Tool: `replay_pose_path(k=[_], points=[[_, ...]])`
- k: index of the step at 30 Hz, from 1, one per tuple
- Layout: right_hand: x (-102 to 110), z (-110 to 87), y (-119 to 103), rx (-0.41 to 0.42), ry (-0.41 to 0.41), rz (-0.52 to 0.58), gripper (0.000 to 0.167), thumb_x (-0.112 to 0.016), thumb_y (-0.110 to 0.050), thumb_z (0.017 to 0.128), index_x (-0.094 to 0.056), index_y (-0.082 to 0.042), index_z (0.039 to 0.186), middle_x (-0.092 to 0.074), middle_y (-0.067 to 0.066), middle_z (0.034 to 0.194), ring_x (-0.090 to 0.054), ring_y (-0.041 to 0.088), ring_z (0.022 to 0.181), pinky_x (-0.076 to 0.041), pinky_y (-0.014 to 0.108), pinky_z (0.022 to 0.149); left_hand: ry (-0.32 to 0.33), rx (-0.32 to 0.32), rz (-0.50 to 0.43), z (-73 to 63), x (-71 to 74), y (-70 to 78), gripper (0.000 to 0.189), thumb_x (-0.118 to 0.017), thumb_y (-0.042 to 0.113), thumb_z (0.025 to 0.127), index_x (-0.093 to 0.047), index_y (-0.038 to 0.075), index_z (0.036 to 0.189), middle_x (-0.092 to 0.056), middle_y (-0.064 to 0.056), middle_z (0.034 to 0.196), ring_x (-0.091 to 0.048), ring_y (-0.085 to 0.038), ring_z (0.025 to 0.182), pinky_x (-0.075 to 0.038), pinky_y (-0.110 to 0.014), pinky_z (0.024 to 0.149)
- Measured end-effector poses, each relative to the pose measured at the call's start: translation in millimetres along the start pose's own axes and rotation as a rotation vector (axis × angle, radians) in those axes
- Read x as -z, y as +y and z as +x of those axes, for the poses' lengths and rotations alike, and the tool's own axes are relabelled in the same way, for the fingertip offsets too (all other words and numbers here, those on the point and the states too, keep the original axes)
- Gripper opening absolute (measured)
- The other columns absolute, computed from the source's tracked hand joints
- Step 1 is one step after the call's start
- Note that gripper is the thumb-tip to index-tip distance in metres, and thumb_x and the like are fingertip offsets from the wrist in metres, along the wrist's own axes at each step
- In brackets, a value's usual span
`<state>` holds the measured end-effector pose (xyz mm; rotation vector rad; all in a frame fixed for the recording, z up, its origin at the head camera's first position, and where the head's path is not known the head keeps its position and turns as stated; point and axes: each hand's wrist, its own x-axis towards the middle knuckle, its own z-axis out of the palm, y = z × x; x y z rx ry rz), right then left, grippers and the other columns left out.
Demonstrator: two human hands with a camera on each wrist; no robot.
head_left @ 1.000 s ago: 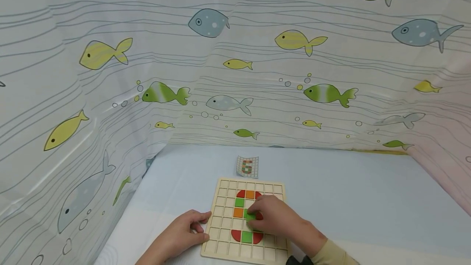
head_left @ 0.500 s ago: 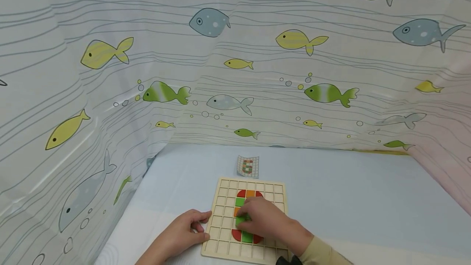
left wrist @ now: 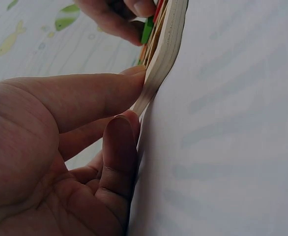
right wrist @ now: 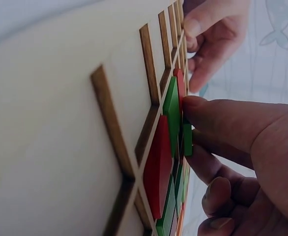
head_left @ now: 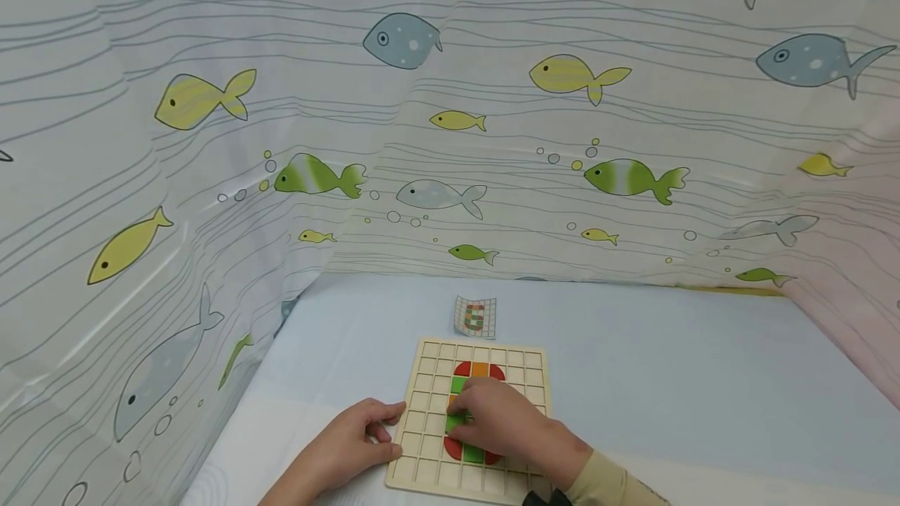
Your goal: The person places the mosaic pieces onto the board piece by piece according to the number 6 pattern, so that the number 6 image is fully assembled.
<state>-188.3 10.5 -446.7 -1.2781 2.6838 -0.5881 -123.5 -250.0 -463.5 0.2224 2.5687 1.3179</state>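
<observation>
A wooden grid board [head_left: 427,475] lies flat on the table. Thumb and fingers of my left hand [head_left: 348,443] hold its left edge; the left wrist view shows the thumb [left wrist: 104,96] on the edge. Over the middle of the grid, my right hand [head_left: 499,416] pinches a green square tile [right wrist: 187,140] between thumb and finger, close over the cells. Rounded red tiles [head_left: 462,368], an orange square [head_left: 480,370] and another green square [head_left: 458,385] sit at the top of the pattern. Lower down is a red tile [head_left: 452,450] beside a green one [head_left: 474,454]. My right hand covers several cells.
A small printed card [head_left: 475,317] with a coloured grid pattern lies just beyond the board. Pale cloth [head_left: 668,381] covers the table. A fish-printed curtain [head_left: 520,155] hangs behind and at both sides.
My right hand has shifted left across the board with the green tile and now hovers over the left column of the pattern. The left hand keeps its place at the edge.
</observation>
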Motion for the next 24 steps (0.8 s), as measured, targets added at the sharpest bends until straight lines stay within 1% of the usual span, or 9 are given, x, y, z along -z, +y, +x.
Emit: replay_pose_path(k=[6,13,24], points=[[-0.5,-0.1,-1.2,-0.011,-0.003,-0.001,0.020,-0.079,-0.032,0.085,-0.079,-0.019,0.101,-0.061,-0.016,0.086,-0.048,-0.002,0.075,-0.043,0.018,0.067,-0.005,0.015,-0.005,0.0,0.6,0.8,0.063,-0.084,0.026,0.079,-0.062,0.005,0.134,-0.060,0.002,0.106,-0.057,-0.012,0.081,-0.044,-0.026,0.066],[-2.0,-0.4,0.5,-0.012,0.000,0.012,0.020,-0.079,-0.031,0.085,-0.079,-0.019,0.101,-0.062,-0.017,0.086,-0.050,-0.002,0.077,-0.044,0.017,0.068,-0.003,-0.010,-0.006,-1.3,0.8,0.8,0.062,-0.084,0.025,0.080,-0.062,0.003,0.134,-0.060,0.000,0.106,-0.056,-0.010,0.080,-0.044,-0.025,0.067],[-2.5,0.6,0.5,0.003,0.007,0.003,0.018,-0.079,-0.028,0.086,-0.080,-0.019,0.101,-0.063,-0.016,0.085,-0.049,-0.002,0.075,-0.043,0.016,0.067,-0.004,-0.007,0.011,-0.2,2.0,0.4,0.062,-0.084,0.026,0.080,-0.062,0.004,0.134,-0.059,0.001,0.104,-0.057,-0.010,0.079,-0.044,-0.025,0.066]])
